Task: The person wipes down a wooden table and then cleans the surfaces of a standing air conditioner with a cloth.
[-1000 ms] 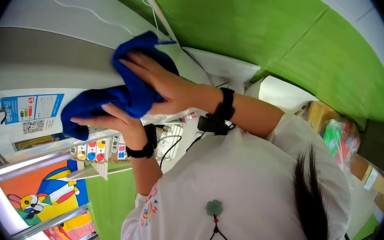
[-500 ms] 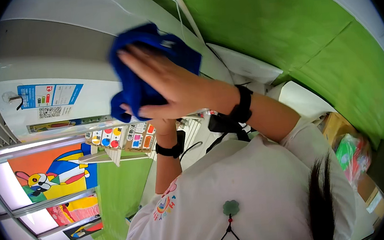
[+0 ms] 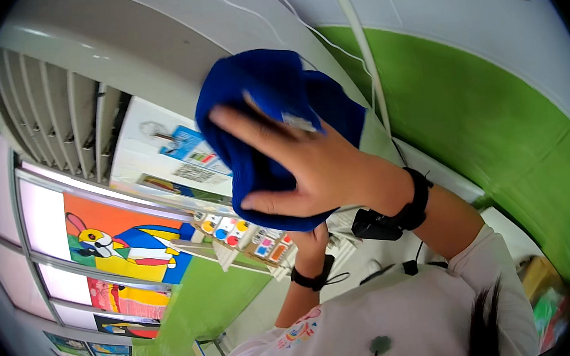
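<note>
My right hand [image 3: 304, 162] lies over a blue cloth [image 3: 258, 77], its fingers and thumb spread across the folds and holding it. The cloth is bunched up, with a small pale tag showing. It is against or just in front of the curved grey and white front of an air conditioner [image 3: 148, 37]; contact cannot be made out. Lower down, my left hand [image 3: 311, 240] is partly behind the cloth, near the white panel. Most of its fingers are hidden, so its grip does not show. Each wrist wears a black strap.
Slatted vents [image 3: 52, 111] and a blue-and-white label [image 3: 193, 146] are on the unit. A white pipe [image 3: 361, 47] and thin cables run along the green and white wall [image 3: 454, 86]. A shelf with colourful cards [image 3: 235, 231] and bright paintings [image 3: 126, 241] stand beyond.
The view has turned, bringing the vents more into sight and shifting everything rightward and down. My right hand stays on the blue cloth, now nearer the vents and covering part of the label.
</note>
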Available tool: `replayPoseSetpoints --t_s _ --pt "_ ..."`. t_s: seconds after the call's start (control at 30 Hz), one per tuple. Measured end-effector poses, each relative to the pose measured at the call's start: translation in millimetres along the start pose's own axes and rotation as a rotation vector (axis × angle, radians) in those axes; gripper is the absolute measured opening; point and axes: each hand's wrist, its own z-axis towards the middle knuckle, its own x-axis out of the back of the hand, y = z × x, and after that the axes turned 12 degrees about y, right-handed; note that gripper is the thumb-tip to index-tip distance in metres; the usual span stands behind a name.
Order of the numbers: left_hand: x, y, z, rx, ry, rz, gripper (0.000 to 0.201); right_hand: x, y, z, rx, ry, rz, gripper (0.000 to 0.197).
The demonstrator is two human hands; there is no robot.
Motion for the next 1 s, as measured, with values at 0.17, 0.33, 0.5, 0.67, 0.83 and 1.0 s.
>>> replayPoseSetpoints --t_s 0.17,0.33,0.5,0.67,0.83,1.0 --pt "12.4 15.3 15.9 -0.074 0.168 0.271 0.057 -15.3 1.6 3.8 -0.245 0.131 -0.017 0.087" --pt "22.9 12.3 19.5 -0.083 0.240 0.237 0.053 -23.8 -9.2 26.5 -0.068 0.109 -0.058 0.081" --pt "33.1 6.0 23.3 0.190 0.398 0.228 0.032 -33.7 15.9 21.9 0.128 0.397 -0.084 0.076" --pt "54.2 -46.4 15.0 0.342 0.372 0.070 0.026 -14.1 18.5 -105.6 -0.167 0.094 -0.351 0.072" --pt "63.0 -58.2 -10.4 0.503 0.540 -0.066 0.029 19.6 26.6 -250.4 -0.391 -0.068 -0.343 0.070" --pt "6.3 -11.7 -18.2 0.160 0.426 0.288 0.058 30.1 28.7 -271.2 -0.551 0.102 -0.173 0.062"
